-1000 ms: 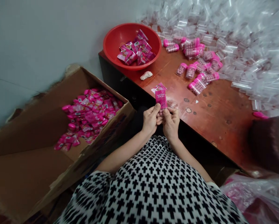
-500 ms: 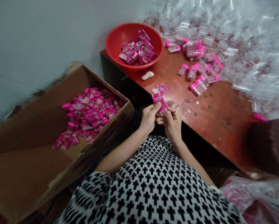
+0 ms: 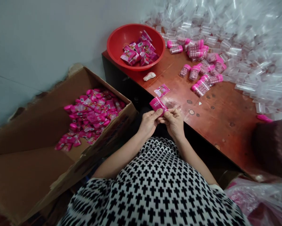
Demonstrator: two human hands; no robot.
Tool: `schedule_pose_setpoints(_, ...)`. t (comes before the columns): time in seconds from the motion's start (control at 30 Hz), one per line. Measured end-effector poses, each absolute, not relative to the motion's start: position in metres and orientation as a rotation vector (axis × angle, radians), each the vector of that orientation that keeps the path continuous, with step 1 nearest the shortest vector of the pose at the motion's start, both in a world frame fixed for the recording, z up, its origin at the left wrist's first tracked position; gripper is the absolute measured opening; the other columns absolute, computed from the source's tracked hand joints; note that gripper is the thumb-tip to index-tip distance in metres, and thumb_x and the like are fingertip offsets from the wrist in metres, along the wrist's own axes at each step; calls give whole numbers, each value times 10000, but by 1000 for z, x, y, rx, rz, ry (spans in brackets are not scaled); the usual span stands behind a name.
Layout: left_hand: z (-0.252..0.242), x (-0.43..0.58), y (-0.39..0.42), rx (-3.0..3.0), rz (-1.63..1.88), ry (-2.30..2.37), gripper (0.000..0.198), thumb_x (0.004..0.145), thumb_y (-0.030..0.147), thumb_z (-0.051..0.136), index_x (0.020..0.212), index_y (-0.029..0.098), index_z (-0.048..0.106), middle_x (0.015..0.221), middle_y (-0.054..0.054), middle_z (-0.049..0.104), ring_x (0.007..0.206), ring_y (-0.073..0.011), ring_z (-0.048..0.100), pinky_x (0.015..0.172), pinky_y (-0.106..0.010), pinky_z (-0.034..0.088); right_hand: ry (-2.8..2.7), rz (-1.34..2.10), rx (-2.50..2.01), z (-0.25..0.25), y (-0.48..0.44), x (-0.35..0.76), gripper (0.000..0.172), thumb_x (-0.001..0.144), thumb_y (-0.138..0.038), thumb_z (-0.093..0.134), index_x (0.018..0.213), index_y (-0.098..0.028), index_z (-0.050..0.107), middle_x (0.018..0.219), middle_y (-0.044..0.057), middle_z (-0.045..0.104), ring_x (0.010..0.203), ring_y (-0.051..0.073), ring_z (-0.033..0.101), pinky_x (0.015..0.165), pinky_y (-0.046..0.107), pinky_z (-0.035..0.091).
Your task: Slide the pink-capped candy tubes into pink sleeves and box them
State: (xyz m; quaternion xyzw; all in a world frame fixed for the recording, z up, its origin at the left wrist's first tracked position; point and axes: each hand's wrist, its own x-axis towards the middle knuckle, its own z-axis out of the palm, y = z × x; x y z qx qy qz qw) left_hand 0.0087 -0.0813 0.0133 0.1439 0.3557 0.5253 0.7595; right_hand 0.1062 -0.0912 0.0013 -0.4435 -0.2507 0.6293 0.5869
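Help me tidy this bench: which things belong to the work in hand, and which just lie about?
In hand: pink packet, pinched between left hand and right hand. Probably with it: loose packet on the table, red bowl of packets, cardboard box of packets, pink-capped tubes, clear tubes.
Lying about: white lump, dark round thing at the right edge, plastic bag bottom right.

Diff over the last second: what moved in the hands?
The pink printed packet tipped from upright to leaning left and sank slightly; left hand and right hand keep pinching it. The loose pink packet on the brown wooden table, red plastic bowl and cardboard box stayed put.
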Motion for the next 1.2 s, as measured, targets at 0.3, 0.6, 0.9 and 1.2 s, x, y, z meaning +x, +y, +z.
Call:
schedule_pose_setpoints(0.3,7,-63,-53,533,1650,1087,663,744,741,461,1053,185,649,1122,-110,679,1011,-227,654,928,-389,497,-656,1447,-1044,2,-84,109,265,757,-385,697,864,-198,543,686,-17,713,532,90,657,458,159,516)
schedule_pose_setpoints(0.6,-23,-24,67,1798,1147,1827,417,857,420,552,1189,177,624,1274,-164,557,1236,-315,458,1051,-449,307,-713,1519,-1173,-8,-98,112,251,772,-394,675,834,-174,570,685,2,702,515,91,632,458,182,493)
schedule_pose_setpoints(0.9,-35,-29,87,1803,1121,1954,378,849,456,564,946,121,710,1029,-112,655,1052,-250,553,971,-415,344,-644,1560,-1174,-15,-91,117,286,738,-433,687,816,-186,567,652,-9,695,493,88,615,448,187,470)
schedule_pose_setpoints(1.2,-29,-2,38,2280,1020,1540,324,874,412,537,1081,211,684,1154,-71,655,1130,-231,551,1009,-391,398,-681,1465,-1186,-7,-101,151,255,762,-420,675,841,-192,591,672,-13,703,506,87,621,463,191,473)
